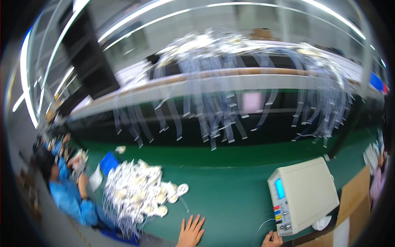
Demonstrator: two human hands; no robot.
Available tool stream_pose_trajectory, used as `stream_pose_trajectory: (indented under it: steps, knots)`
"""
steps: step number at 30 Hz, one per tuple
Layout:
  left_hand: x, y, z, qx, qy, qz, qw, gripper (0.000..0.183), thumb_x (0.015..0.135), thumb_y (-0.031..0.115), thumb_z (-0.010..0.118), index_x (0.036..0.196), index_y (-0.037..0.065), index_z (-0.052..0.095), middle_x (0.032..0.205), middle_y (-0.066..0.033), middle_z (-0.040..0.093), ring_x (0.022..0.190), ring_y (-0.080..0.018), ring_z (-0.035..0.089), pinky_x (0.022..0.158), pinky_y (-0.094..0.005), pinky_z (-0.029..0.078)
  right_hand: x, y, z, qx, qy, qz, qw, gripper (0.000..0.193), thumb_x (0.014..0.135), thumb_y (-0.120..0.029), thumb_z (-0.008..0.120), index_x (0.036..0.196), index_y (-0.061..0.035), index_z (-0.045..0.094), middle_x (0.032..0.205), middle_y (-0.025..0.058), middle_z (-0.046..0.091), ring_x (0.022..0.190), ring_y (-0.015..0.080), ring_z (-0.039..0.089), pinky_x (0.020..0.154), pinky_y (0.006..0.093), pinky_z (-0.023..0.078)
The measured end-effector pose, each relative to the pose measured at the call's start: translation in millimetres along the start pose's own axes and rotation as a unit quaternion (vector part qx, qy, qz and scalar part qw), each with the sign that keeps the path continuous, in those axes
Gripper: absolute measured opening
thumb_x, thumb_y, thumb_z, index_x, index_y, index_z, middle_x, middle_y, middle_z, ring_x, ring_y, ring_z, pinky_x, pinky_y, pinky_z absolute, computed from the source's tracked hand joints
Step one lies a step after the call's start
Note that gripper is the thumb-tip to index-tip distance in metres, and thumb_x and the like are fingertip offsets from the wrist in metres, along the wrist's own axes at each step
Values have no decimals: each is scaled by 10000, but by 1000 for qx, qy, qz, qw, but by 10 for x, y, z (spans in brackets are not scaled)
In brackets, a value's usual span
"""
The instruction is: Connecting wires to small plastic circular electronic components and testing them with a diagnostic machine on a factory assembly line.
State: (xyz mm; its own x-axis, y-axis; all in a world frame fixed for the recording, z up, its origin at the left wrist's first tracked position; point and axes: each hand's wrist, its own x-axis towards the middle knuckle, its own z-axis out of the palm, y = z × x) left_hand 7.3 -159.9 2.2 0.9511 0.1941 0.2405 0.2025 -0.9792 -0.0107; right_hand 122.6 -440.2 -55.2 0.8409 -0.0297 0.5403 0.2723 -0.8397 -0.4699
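My left hand [190, 233] lies at the near edge of the green work table [222, 193], its fingers spread and nothing in them. Just beyond it is a heap of white round parts with flat ribbon cables [135, 189]; one disc [182, 189] sits at the heap's right side. My right hand [272, 240] is closed at the lower front corner of a beige bench instrument [308, 197], which has a lit blue screen and coloured sockets. A thin pale wire [259, 230] curves beside that hand. What its fingers pinch is too small to make out.
A shelf [164, 85] crosses behind the table, piled with more white parts whose ribbon cables hang down. A person in blue [70, 197] works at the left, near a blue bin [109, 163]. An open cardboard box [354, 197] stands right of the instrument.
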Motion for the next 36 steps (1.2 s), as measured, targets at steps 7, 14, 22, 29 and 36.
stream_pose_trajectory:
  steps: [7,14,22,29,36]
  knots:
    - [236,-689,102,-364,-155,7,918,393,902,256,528,1257,91,488,1152,-123,570,1046,-325,539,909,-417,405,79,-61,52,45,0,-25,999,284,816,-97,584,622,11,407,544,159,361,470,313,399,459,410,276]
    - [907,-1146,336,-92,-39,88,991,195,720,-20,547,914,-20,562,836,-184,591,738,-347,612,622,-412,500,91,31,134,61,-1,30,998,290,799,-73,575,594,6,384,533,144,345,478,314,387,474,431,251]
    - [2440,-1887,-828,-295,337,0,894,96,806,57,546,763,1,611,734,-180,617,689,-358,609,608,-401,475,-28,-84,194,75,83,83,990,284,800,-98,603,602,5,427,547,141,403,475,292,414,462,413,270]
    - [2106,-2180,-1857,-391,393,-31,832,179,907,147,545,844,-3,619,667,15,530,585,-54,440,516,-222,342,13,-93,91,80,77,68,992,285,791,-62,599,608,20,396,538,144,382,458,258,378,458,387,258]
    - [1545,-1605,-2431,-599,390,87,694,182,955,174,498,871,20,545,816,-33,510,678,-93,478,658,-220,396,41,-72,104,73,69,56,993,255,773,-102,623,605,-6,456,546,150,435,483,316,447,461,404,309]
